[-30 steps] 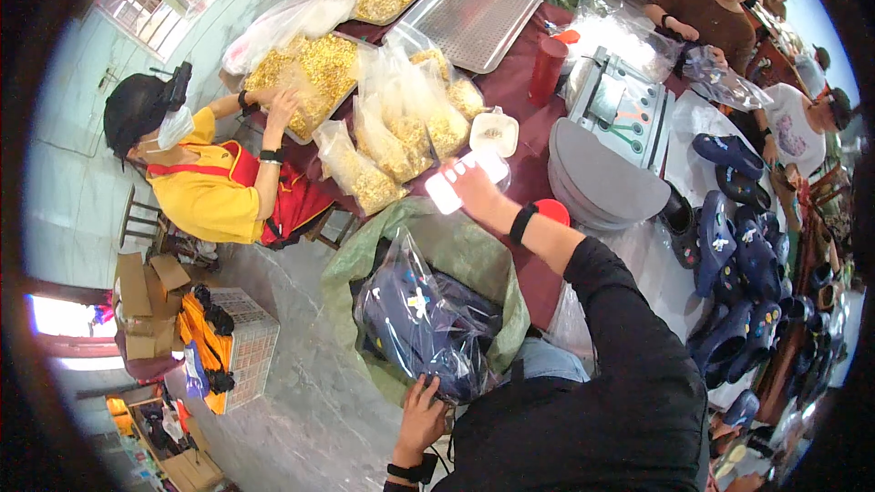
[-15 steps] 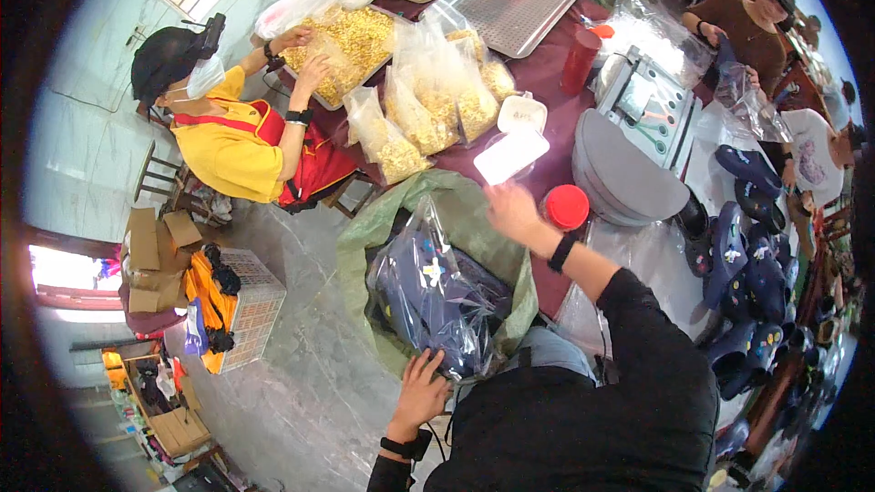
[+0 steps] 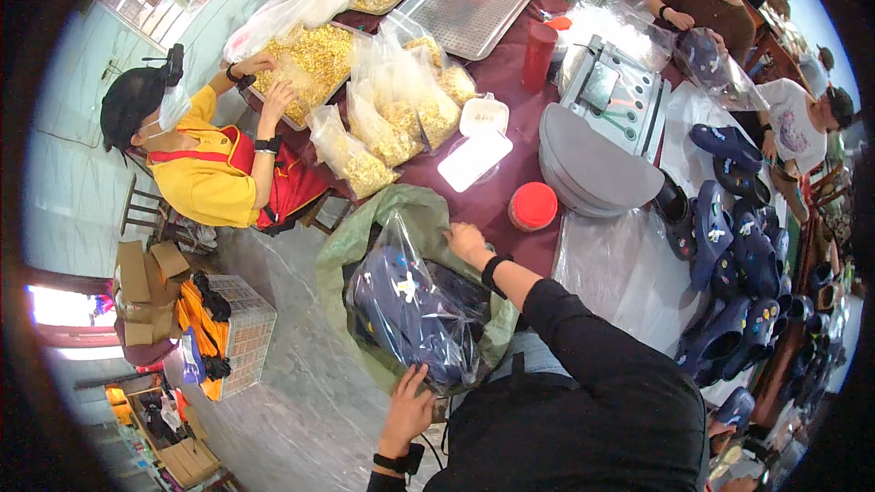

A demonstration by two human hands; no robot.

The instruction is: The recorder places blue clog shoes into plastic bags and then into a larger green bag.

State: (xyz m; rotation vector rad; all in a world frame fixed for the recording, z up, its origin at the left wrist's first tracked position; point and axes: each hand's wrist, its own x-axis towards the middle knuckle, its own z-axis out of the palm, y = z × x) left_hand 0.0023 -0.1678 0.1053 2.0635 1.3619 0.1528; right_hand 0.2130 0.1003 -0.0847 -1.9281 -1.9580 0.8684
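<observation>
A clear plastic bag (image 3: 394, 310) with dark blue clogs in it lies in the mouth of a green woven sack (image 3: 339, 284). White and coloured charms show on the clogs. My left hand (image 3: 407, 412) rests its spread fingers on the near end of the bag, by the sack's near rim. At the sack's far right rim, my right hand (image 3: 468, 244) has its fingers curled on the edge. More dark clogs lie under the bag, partly hidden. Beyond my right hand are a white foam box (image 3: 474, 162) with its lid raised and a red-lidded jar (image 3: 532, 207).
Bags of yellow pieces (image 3: 401, 114), metal trays (image 3: 472, 5) and a grey machine (image 3: 597, 159) stand on the dark red table. Loose clogs (image 3: 714, 235) fill the right side. A person in yellow (image 3: 205, 164) works at a tray; another (image 3: 720, 14) holds bagged clogs.
My right hand has come back from beside the foam box to the sack's rim, its fingers now curled. My left hand stays at the bag's near end. The whole view has shifted slightly.
</observation>
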